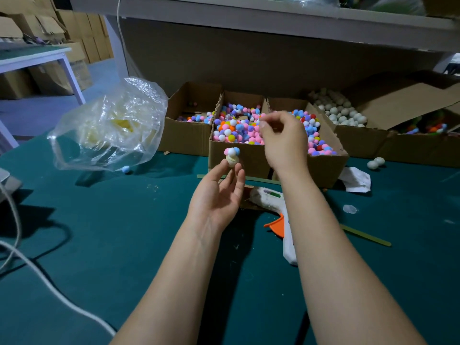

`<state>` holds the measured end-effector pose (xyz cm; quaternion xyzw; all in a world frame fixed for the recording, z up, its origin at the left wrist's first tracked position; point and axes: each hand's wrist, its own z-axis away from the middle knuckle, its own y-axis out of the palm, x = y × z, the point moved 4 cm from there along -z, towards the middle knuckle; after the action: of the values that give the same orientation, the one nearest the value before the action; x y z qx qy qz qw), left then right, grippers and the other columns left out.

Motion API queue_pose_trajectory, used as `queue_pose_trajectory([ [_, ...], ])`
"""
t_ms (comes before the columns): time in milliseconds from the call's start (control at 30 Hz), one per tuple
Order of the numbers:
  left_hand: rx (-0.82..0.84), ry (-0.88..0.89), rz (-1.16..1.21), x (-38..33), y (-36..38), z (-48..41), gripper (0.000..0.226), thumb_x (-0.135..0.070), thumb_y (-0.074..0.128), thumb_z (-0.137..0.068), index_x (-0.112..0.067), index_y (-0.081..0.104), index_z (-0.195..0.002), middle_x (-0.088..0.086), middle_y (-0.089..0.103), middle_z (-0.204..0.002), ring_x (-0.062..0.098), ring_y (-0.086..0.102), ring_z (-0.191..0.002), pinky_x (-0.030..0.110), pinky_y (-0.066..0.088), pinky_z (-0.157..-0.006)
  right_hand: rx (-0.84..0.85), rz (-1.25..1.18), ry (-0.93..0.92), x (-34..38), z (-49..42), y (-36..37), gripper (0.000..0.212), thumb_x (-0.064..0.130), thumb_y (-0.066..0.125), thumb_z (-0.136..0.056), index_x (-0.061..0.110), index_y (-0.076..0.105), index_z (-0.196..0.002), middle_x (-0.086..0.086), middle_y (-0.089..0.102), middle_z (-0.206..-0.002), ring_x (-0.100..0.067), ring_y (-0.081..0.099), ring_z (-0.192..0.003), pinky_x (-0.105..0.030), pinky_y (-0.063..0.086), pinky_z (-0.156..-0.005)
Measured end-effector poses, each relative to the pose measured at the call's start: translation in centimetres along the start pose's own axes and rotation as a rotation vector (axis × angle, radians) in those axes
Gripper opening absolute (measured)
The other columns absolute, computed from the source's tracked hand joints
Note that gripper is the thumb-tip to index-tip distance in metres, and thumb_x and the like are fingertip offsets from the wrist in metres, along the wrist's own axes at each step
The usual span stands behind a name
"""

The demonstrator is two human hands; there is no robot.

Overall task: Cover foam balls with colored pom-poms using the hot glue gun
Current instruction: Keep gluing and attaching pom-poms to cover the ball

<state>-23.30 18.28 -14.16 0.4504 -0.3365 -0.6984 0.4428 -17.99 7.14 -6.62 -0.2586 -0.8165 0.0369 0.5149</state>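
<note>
The ball [232, 162], a white foam one, was held up over the table [124, 232], in front of the middle box [251, 158]. Three pom-poms [231, 151], pink, white and blue, sat in a cluster on its top; the rest of it was bare. The left hand [219, 195] pinched it from below with its fingertips [239, 168], palm turned up.

The right hand [283, 140] hung above and to the right of the ball, over the boxes, with its fingers curled and the thumb brought in to them. Whether it had a pom-pom in that pinch could not be told.

The middle box was heaped with loose pom-poms [232, 131] in many colours. The box to its left [184, 138] held only a few; the one to its right [331, 168], partly behind the right hand, held more. Further right, another box [358, 140] held bare foam balls [343, 113].

The glue gun [267, 197] lay on its side on the table just beyond the left wrist, its orange trigger [276, 225] showing between the forearms and part of it hidden by the right arm. A crumpled plastic bag [112, 125] stood to the left, with one blue pom-pom [126, 169] beside it. Two foam balls [375, 163], touching, lay at the right near a white scrap [356, 180]. A green stick [366, 236] lay beyond the right arm, and cables [25, 270] ran across the left edge.
</note>
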Motion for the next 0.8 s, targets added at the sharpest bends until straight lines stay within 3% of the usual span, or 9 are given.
queue_pose_trajectory([
  [100,0.026,-0.008,-0.008,0.2,0.2,0.1,0.009,-0.005,0.061,-0.093,0.004,0.063,-0.092,0.018,0.07,-0.071,0.018,0.07,-0.067,0.028,0.06,-0.068,0.232,-0.151,0.109,-0.6,2.0,-0.6,0.018,0.012,0.065,-0.09,0.03,0.065,-0.088,0.012,0.064,-0.096,-0.008,0.062,-0.096,-0.02,0.053,-0.081],
  [167,0.067,-0.024,-0.03,0.4,0.4,0.1,0.01,-0.005,0.06,-0.094,0.004,0.064,-0.09,0.018,0.071,-0.073,0.018,0.071,-0.063,0.027,0.06,-0.068,0.305,-0.22,0.143,-1.0,3.4,-0.9,0.027,0.008,0.066,-0.088,0.034,0.065,-0.086,0.012,0.066,-0.094,-0.008,0.064,-0.097,-0.022,0.053,-0.081],
  [400,0.144,-0.067,-0.115,0.9,0.6,0.2,0.012,-0.007,0.058,-0.094,0.0,0.067,-0.093,0.015,0.072,-0.078,0.016,0.071,-0.064,0.023,0.06,-0.064,0.183,-0.208,0.065,-1.6,5.2,-1.2,0.015,0.011,0.066,-0.089,0.026,0.064,-0.09,0.005,0.068,-0.096,-0.01,0.064,-0.096,-0.033,0.056,-0.088],
  [600,0.144,-0.066,-0.206,0.8,0.3,0.0,0.012,-0.009,0.061,-0.093,0.0,0.068,-0.098,0.015,0.071,-0.085,0.015,0.069,-0.07,0.02,0.059,-0.065,0.133,-0.151,0.017,-2.3,5.2,-1.6,0.009,0.018,0.066,-0.089,0.027,0.067,-0.089,0.012,0.067,-0.092,-0.005,0.062,-0.093,-0.021,0.053,-0.08],
  [733,0.148,-0.072,-0.233,0.8,0.2,-0.1,0.014,-0.009,0.061,-0.093,0.0,0.067,-0.101,0.015,0.069,-0.088,0.014,0.069,-0.071,0.02,0.058,-0.065,0.187,-0.233,0.01,-2.6,4.9,-1.5,0.009,0.011,0.066,-0.089,0.019,0.069,-0.092,0.011,0.064,-0.109,0.005,0.059,-0.099,-0.007,0.049,-0.079],
  [800,0.148,-0.08,-0.235,0.8,0.1,-0.1,0.013,-0.008,0.063,-0.091,0.001,0.068,-0.099,0.016,0.07,-0.086,0.015,0.07,-0.069,0.02,0.058,-0.065,0.213,-0.273,0.011,-2.6,4.9,-1.5,0.009,0.009,0.066,-0.089,0.017,0.068,-0.093,0.011,0.065,-0.107,0.008,0.06,-0.096,-0.007,0.049,-0.077],
])
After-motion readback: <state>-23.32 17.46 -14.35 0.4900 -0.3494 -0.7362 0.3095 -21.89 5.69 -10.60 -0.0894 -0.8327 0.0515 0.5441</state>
